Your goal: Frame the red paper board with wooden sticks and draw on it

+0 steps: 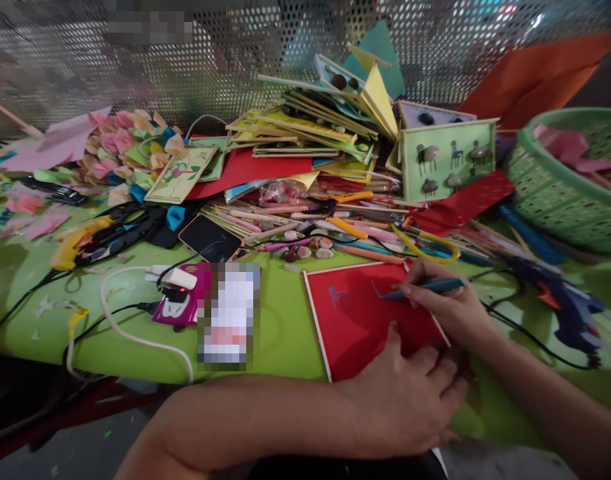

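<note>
A red card (352,330) with pale stick borders lies on the green table, with a few blue pen strokes (340,298) at its upper left. Pinched in my right hand (448,310) is a blue pen (444,285), its tip at or just over the card near an L-shaped line. My left hand (410,390) lies across the card's lower right part with its fingers spread. Part of the card is hidden under that hand.
Behind the card are scattered sticks and pens, pebbles (305,252) and a pile of bordered cards (310,127). A glue gun (568,303) and green basket (560,180) stand right. Left are a phone (230,317), a purple power strip (172,310) and cables.
</note>
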Available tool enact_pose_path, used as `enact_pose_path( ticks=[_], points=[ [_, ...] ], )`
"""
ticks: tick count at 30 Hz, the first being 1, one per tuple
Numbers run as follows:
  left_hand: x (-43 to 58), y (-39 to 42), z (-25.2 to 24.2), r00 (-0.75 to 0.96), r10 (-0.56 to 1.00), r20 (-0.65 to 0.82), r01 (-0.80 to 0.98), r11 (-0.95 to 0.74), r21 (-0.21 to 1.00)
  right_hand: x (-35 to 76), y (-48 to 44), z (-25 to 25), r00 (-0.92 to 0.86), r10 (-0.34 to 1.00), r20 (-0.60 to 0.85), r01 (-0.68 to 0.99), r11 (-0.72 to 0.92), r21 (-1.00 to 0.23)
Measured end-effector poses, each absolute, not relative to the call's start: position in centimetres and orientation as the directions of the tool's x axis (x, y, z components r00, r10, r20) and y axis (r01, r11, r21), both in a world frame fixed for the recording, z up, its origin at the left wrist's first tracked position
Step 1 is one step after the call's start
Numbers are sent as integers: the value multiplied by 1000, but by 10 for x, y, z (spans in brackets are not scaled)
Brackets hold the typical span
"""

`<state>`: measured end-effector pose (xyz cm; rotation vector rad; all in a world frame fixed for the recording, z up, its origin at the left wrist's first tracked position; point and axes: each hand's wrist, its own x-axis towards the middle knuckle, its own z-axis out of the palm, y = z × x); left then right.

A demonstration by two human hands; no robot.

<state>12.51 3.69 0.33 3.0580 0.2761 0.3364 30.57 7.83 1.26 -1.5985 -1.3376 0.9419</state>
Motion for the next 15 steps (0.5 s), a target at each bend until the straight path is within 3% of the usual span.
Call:
enact_pose_path(
  ticks=[15],
  points=[
    [124, 36, 6, 955, 209, 210, 184, -974, 130, 312, 76, 7, 140, 989, -35, 356, -84, -931]
  ],
)
